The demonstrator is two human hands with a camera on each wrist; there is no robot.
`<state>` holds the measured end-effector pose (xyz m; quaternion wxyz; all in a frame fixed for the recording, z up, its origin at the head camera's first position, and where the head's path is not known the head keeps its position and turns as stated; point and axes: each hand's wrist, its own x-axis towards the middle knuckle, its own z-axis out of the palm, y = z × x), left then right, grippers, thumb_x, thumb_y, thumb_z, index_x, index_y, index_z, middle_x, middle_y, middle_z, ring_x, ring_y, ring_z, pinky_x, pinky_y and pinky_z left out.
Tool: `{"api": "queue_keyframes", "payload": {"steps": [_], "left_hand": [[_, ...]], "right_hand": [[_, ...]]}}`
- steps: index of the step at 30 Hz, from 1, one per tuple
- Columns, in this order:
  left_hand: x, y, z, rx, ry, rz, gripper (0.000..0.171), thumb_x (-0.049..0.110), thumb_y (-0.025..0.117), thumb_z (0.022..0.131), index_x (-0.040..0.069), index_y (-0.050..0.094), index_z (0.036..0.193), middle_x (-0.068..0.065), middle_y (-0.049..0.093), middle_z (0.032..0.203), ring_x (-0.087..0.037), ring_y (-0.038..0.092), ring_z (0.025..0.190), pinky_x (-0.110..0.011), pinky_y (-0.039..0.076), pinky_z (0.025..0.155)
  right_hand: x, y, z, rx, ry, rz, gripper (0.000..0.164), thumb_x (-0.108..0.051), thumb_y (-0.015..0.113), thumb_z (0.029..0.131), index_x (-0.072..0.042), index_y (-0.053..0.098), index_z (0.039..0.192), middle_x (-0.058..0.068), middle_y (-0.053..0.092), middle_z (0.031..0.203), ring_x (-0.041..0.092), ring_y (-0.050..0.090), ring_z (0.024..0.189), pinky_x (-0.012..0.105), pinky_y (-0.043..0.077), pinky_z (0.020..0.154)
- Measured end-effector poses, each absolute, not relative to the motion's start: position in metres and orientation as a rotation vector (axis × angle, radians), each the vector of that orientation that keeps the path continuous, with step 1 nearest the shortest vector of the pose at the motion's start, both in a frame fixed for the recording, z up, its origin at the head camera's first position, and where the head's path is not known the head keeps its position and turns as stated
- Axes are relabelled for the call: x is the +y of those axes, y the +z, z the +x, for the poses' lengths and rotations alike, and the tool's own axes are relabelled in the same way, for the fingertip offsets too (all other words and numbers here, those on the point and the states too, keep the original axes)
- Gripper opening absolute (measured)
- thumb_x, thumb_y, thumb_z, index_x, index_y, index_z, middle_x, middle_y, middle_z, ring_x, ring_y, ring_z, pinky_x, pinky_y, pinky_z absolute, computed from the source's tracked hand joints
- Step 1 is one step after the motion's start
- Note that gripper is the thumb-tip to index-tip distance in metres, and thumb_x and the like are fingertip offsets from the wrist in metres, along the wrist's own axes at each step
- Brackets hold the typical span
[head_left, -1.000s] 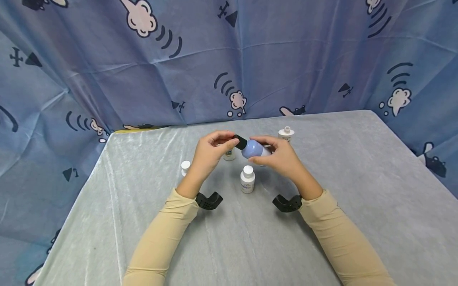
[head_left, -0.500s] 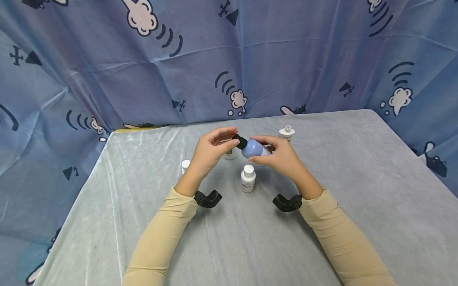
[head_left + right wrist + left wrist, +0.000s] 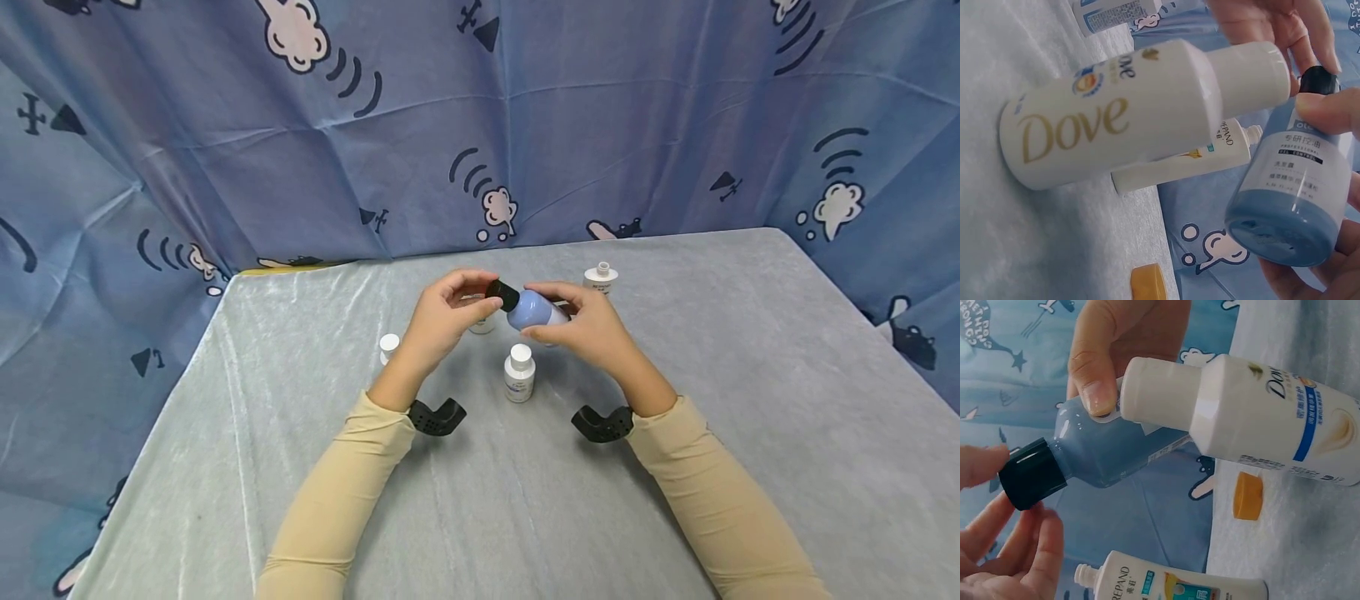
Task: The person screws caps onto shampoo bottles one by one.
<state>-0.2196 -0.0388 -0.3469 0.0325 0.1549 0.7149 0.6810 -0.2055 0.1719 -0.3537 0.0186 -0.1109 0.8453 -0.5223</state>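
Observation:
A blue shampoo bottle [image 3: 531,311] with a pale label is held tilted above the table by my right hand [image 3: 592,327]. The right thumb and fingers grip its body from either side. Its black cap [image 3: 1033,474] sits at the bottle's neck, where my left hand [image 3: 442,323] pinches it between thumb and fingers. Whether the cap is loose cannot be told. Just nearer than the hands, a white Dove bottle [image 3: 519,377] with a white cap stands upright. The right palm is hidden.
An uncapped white bottle [image 3: 601,277] stands behind my right hand. Another bottle [image 3: 481,323] is partly hidden behind the left hand, and a white-capped one [image 3: 388,347] beside the left wrist. An orange cap [image 3: 1248,496] lies on the grey cloth. A patterned curtain [image 3: 600,125] hangs behind.
My left fingers spread away from the black cap half a second ago and now close around it again. The right hand and the blue bottle stay nearly still.

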Motion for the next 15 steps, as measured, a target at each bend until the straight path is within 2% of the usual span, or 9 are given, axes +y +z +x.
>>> {"api": "queue_keyframes", "payload": {"steps": [4,11,15], "left_hand": [[-0.0396,-0.3464,-0.2199,2.155,2.145,0.482,0.041,0.015,0.07,0.082,0.006,0.059,0.121,-0.007,0.059,0.123,-0.019,0.059,0.11,-0.027,0.049,0.092],[-0.0384,-0.3466,-0.2193,2.242,2.111,0.417,0.03,0.023,0.071,0.082,0.007,0.065,0.107,-0.005,0.065,0.102,-0.012,0.061,0.089,-0.026,0.052,0.079],[-0.0393,-0.3471,-0.2193,2.242,2.067,0.498,0.029,0.018,0.069,0.084,0.006,0.065,0.11,-0.006,0.064,0.107,-0.012,0.06,0.094,-0.026,0.052,0.081]], "right_hand": [[0.1718,-0.3535,-0.2059,2.627,-1.623,-0.335,0.058,-0.024,0.08,0.071,-0.014,0.059,0.124,0.004,0.06,0.12,0.023,0.056,0.09,0.033,0.05,0.072],[0.1717,-0.3532,-0.2054,2.626,-1.624,-0.341,0.057,-0.024,0.081,0.071,-0.016,0.061,0.123,0.005,0.061,0.117,0.023,0.056,0.088,0.031,0.05,0.07],[0.1724,-0.3529,-0.2052,2.627,-1.612,-0.321,0.057,-0.024,0.081,0.07,-0.017,0.061,0.123,0.006,0.061,0.115,0.024,0.056,0.087,0.032,0.05,0.069]]}}
